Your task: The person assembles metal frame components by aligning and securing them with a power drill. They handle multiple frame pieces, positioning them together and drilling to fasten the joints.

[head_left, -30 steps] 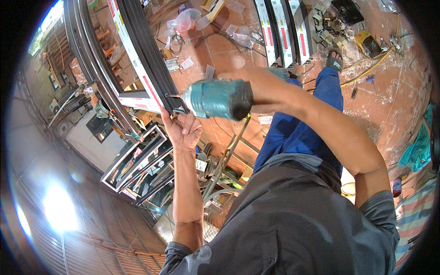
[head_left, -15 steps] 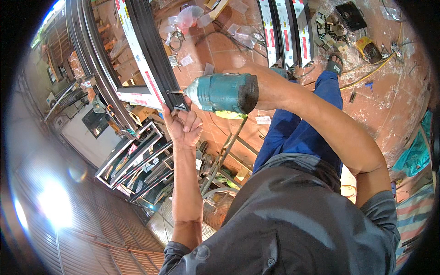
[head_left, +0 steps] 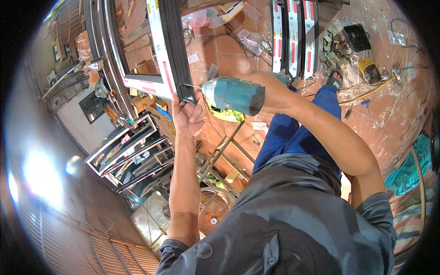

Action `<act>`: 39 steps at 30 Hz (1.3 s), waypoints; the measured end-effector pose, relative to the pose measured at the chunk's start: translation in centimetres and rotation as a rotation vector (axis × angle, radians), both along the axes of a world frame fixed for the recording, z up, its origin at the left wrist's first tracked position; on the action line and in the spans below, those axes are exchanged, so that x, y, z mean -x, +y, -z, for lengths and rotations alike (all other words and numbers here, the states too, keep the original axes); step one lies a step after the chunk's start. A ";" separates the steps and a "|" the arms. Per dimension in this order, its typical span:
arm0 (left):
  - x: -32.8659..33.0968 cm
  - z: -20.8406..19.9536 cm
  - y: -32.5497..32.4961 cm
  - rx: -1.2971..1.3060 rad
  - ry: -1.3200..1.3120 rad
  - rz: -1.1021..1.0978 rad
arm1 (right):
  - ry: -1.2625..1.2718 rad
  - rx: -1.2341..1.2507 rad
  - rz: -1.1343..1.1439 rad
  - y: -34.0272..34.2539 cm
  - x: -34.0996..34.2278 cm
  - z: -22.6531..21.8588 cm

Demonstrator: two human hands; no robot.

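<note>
You are driving a screw: your right hand (head_left: pixel 275 91) is clamping the drill (head_left: pixel 233 95), bit against the frame (head_left: pixel 176 68) corner. Your left hand (head_left: pixel 185 117) is gripping just below that corner. Next likely needs steady pressure.

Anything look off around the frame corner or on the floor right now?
Nothing wrong at the frame corner: the left hand steadies it and the right hand holds the teal drill with its bit on it. The floor is cluttered: small parts and a yellow cable lie loose near the sandalled foot.
</note>
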State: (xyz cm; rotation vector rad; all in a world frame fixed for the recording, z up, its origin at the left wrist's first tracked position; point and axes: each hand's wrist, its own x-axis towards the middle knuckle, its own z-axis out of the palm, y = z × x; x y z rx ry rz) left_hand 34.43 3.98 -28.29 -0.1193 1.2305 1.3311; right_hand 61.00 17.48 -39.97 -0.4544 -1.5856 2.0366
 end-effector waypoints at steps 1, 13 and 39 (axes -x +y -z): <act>-0.3 -0.3 0.5 0.018 0.001 0.025 | 0.032 -0.006 0.026 0.2 -0.1 0.0; 2.6 0.4 -1.9 0.131 0.226 0.299 | -0.410 -0.564 0.302 -2.3 -13.4 8.0; 4.3 -8.6 7.4 -0.889 2.085 1.589 | 0.261 0.681 1.159 -35.1 14.9 -2.0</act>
